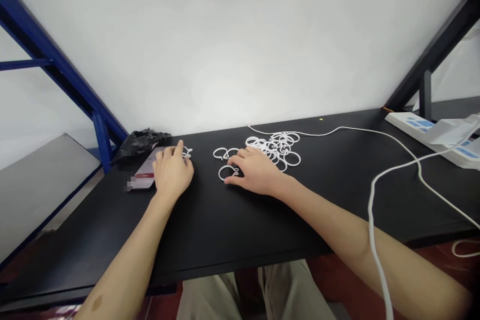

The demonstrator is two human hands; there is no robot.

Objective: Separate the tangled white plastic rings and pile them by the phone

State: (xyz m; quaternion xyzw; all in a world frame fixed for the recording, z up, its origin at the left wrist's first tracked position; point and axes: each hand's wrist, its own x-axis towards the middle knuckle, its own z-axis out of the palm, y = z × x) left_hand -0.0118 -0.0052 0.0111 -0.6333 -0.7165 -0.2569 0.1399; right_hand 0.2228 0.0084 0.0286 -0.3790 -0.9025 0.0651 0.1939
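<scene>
Several thin white rings with small open hooked ends, resembling curtain rings, lie on the black table (210, 235). My left hand (173, 167) rests at the left, fingers stretched out and parted, over a phone's right edge. Some white rings (186, 152) show beside its fingertips, partly hidden by them. My right hand (255, 170) lies low over the table with thumb and fingers apart around a single white ring (220, 172). Its thumb touches that ring's near edge. Just beyond are two more rings (220, 152), and a loose pile of rings (279, 146) sits behind the right hand.
The phone (144, 176) lies under the left hand, near a crumpled black plastic bag (140, 141). A white cable (375, 130) runs across the right side and passes over my right forearm. White panels with blue labels (423, 130) stand far right. A pale wall (240, 50) closes the back.
</scene>
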